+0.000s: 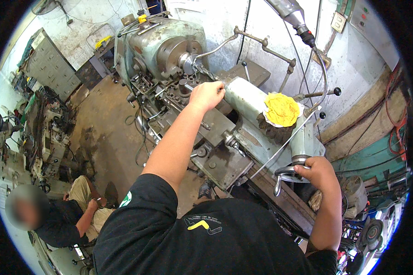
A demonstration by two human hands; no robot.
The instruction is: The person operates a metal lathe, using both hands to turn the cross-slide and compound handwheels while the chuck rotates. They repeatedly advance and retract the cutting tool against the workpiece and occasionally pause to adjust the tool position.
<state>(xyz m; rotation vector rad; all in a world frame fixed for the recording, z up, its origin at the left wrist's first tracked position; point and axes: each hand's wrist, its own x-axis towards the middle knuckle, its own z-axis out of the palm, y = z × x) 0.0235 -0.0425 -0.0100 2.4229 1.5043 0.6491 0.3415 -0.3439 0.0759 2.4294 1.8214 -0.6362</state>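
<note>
Head view: left hand [207, 95] outstretched, gripping tailstock barrel [243, 98]; right hand [320, 170] bent, closed on handwheel [287, 173].

Shirt [206, 238]: black, short-sleeved, with a small yellow-and-white emblem on the chest.
Left sleeve [144, 197]: ends above the elbow, bears a green-and-white round patch.
Forearms: bare.
Left hand [206, 95], right hand [320, 170]: ungloved, no rings or watch visible.
</note>
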